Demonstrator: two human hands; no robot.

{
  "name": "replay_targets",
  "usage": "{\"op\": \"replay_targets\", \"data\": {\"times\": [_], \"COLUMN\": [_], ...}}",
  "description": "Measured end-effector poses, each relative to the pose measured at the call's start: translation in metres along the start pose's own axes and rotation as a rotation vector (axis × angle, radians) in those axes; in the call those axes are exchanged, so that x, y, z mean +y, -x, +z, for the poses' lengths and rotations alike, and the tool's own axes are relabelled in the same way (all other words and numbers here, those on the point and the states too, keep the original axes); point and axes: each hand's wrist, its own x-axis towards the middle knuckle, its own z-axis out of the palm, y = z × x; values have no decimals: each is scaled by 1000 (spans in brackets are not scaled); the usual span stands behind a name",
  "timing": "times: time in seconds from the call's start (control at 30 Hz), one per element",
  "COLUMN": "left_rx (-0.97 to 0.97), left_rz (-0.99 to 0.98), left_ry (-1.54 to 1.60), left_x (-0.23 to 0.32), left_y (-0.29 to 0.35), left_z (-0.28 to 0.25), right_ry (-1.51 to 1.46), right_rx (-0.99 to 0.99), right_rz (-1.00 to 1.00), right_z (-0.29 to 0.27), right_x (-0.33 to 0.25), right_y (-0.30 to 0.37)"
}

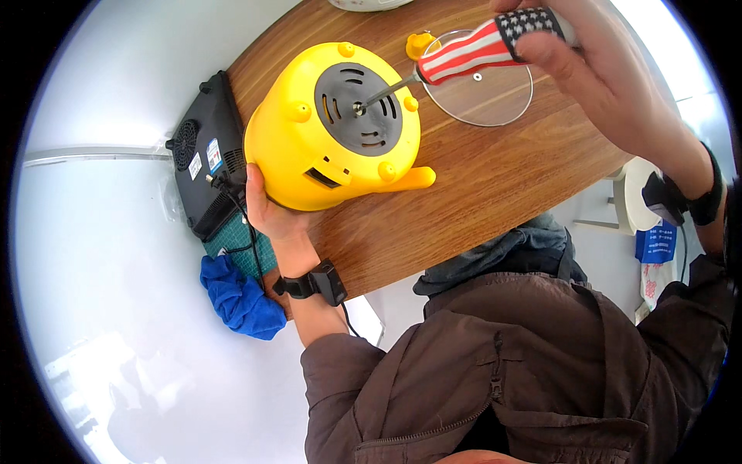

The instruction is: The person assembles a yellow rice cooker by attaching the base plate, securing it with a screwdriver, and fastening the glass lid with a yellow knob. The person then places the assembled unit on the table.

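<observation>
A yellow round-bodied appliance [282, 143] stands bottom-up on the wooden table, with small yellow feet, a handle sticking out at its lower right and a grey slotted base plate [346, 131]. My left hand [270, 216] grips its lower left side, fingers partly hidden behind the body. In my right hand [587, 73] is a screwdriver [471, 56] with a red-and-white striped, star-patterned handle. Its shaft slants down to the left, and the tip meets the metal piece in the middle of the base plate.
Beyond the appliance lie a round glass lid [495, 97] and its yellow knob [418, 46]. A black flat appliance [205, 158] leans against the white wall at left, above a green mat [232, 236] and a blue cloth [238, 300]. A white stool [638, 197] stands at right.
</observation>
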Motion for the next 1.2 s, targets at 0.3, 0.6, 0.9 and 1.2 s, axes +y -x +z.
{"op": "replay_targets", "data": {"times": [0.3,0.6,0.9,1.2], "left_rx": [-5,-92,-9,41], "left_rz": [9,8,9,-7], "left_ry": [22,56,-21,16], "left_x": [0,3,1,0], "left_y": [3,2,3,1], "left_z": [4,1,-3,7], "right_ry": [63,-226,-115,-286], "right_rx": [-98,-310,-131,-236], "right_rz": [326,433,738,509], "right_z": [-7,-19,-17,-16], "right_x": [-40,-29,-68,-36], "right_y": [-11,-13,-35,-16]}}
